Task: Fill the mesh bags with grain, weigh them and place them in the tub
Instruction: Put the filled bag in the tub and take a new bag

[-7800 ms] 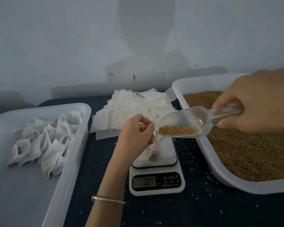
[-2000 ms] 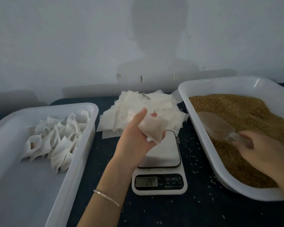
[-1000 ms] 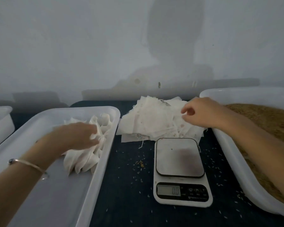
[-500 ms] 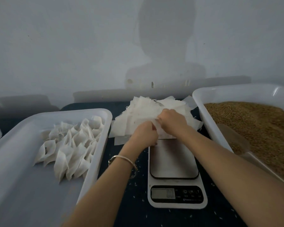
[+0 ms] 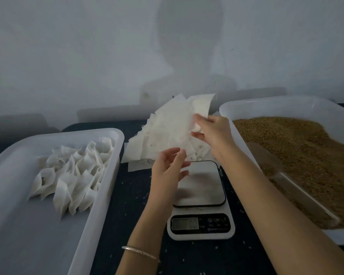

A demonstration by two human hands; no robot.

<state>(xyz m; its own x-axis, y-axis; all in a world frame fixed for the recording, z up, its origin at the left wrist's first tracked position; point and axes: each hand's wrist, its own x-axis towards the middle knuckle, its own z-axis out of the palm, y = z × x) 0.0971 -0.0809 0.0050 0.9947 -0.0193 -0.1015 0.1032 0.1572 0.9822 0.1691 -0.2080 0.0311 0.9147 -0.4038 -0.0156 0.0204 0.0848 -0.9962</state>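
Note:
My right hand (image 5: 212, 132) pinches an empty white mesh bag (image 5: 201, 105) and holds it up above the pile of empty bags (image 5: 159, 139). My left hand (image 5: 168, 169) hovers just in front of the pile with fingers spread, holding nothing. Below both hands stands the digital scale (image 5: 200, 197), its platform bare. On the right is a white tub of brown grain (image 5: 306, 155), with a clear scoop (image 5: 270, 165) lying in the grain. The white tub (image 5: 14, 225) on the left holds several filled bags (image 5: 74, 173).
Loose grains lie scattered on the dark tabletop (image 5: 131, 195) around the scale. A pale wall runs along the back of the table. The near half of the left tub shows bare floor.
My right hand has lifted one empty bag off the pile. My left hand has drawn back from the pile and opened. Before that, the left hand put a filled bag into the left tub.

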